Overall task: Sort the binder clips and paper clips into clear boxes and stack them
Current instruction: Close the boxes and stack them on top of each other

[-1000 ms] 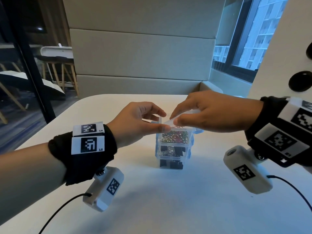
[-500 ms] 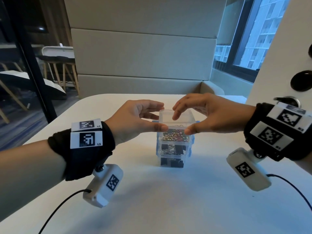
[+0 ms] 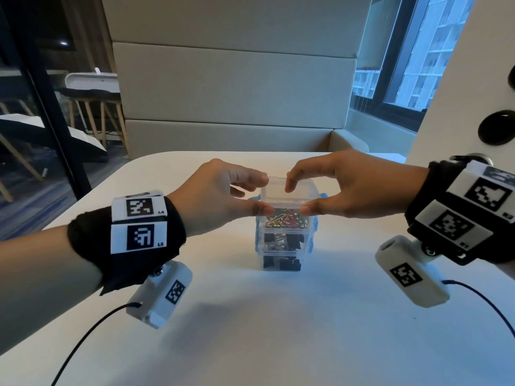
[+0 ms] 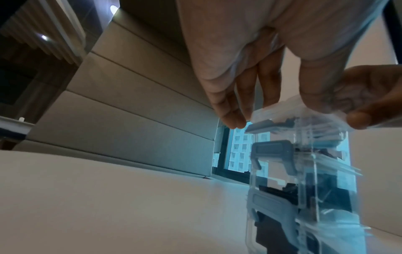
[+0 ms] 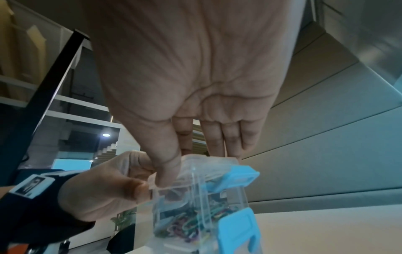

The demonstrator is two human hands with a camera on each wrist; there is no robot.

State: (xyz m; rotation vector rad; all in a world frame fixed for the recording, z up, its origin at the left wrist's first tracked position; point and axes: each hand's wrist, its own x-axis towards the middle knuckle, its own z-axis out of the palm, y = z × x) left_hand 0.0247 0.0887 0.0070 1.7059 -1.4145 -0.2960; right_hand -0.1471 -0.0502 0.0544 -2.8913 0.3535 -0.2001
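I pinch the clear lid (image 3: 287, 195) between left hand (image 3: 223, 196) and right hand (image 3: 342, 185), each grip narrow, over the paper clips (image 3: 287, 220) box topping the desk (image 3: 278, 330) stack; uneven pressing could topple it

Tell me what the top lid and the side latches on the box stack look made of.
Lid: clear, glossy, rigid-looking plastic; the paper clips show through it. Side latches: opaque light-blue plastic, smooth and moulded-looking. Exact plastic can't be told.
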